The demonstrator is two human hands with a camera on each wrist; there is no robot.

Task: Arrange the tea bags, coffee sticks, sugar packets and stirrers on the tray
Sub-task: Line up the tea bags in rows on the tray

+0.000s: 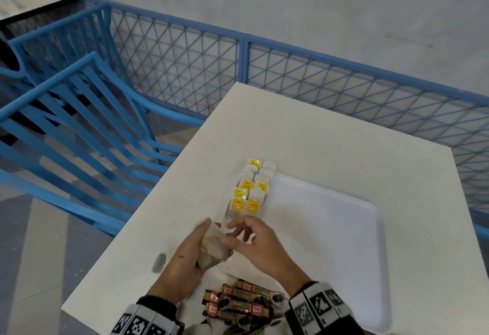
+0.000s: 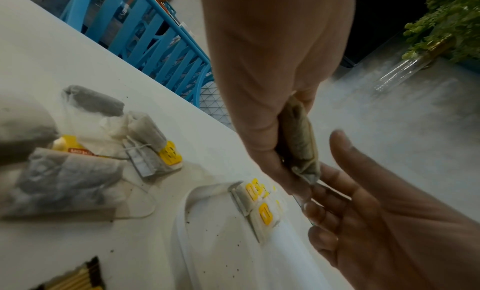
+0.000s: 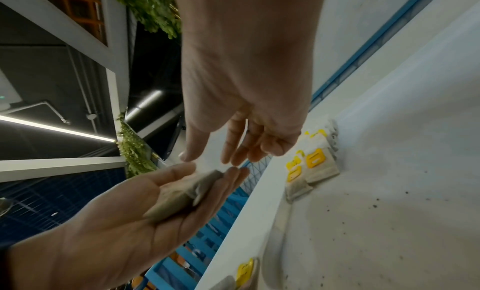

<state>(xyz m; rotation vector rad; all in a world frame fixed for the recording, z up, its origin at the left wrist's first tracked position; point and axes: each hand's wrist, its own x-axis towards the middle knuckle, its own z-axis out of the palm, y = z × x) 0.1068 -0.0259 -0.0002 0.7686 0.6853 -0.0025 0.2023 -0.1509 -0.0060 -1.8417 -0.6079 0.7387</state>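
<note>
My left hand [image 1: 202, 231] grips a small stack of beige tea bags [image 1: 213, 248] above the table's near left part; in the left wrist view the stack of tea bags [image 2: 298, 142] sits pinched between its fingers. My right hand [image 1: 246, 231] hovers just right of the stack, fingers relaxed and spread, holding nothing. A double row of tea bags with yellow tags [image 1: 251, 189] lies along the left edge of the white tray [image 1: 330, 242]. Brown coffee sticks [image 1: 238, 305] lie in a heap between my wrists. More loose tea bags [image 2: 78, 171] rest on the table.
The white table [image 1: 330, 136] ends at a blue mesh railing [image 1: 344, 78] behind and blue chairs [image 1: 79, 123] to the left. A grey tea bag [image 1: 158, 263] lies near the table's left edge. Wooden stirrers [image 2: 78, 278] lie on the table in the left wrist view.
</note>
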